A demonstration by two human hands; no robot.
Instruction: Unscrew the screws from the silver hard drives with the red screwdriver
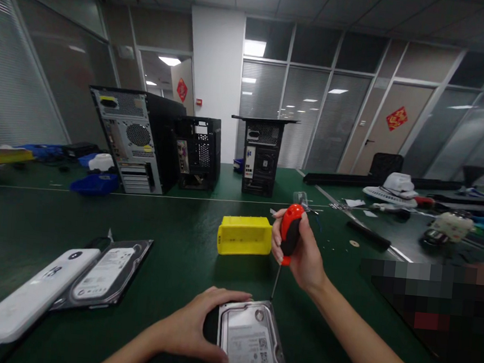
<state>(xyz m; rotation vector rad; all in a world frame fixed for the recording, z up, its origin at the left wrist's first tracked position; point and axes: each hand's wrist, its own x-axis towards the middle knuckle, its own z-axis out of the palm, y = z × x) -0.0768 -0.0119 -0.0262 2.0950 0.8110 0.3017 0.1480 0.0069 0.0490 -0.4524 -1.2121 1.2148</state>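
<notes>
Two bare hands are working at a drive, which is lying label up toward the near edge of the table. The left hand is curving round the drive's left edge, its thumb resting on the top face and its fingers reaching over the far left corner; the drive is sitting in that half-open grip, jutting out to the right of it. The right hand is wrapping firmly round a screwdriver, well above the drive. The shaft is pointing down at the drive's far right corner; whether the tip is seating in a screw, one cannot tell.

The drive is showing a silver metal cover, a pale label with two square codes, a round recess near its far end and a raised curve along its right side. Its near end is running out of view.

Beyond it, a yellow bin is facing the person with its open side. Toward the table's left edge, a second drive is lying beside a white slab.
</notes>
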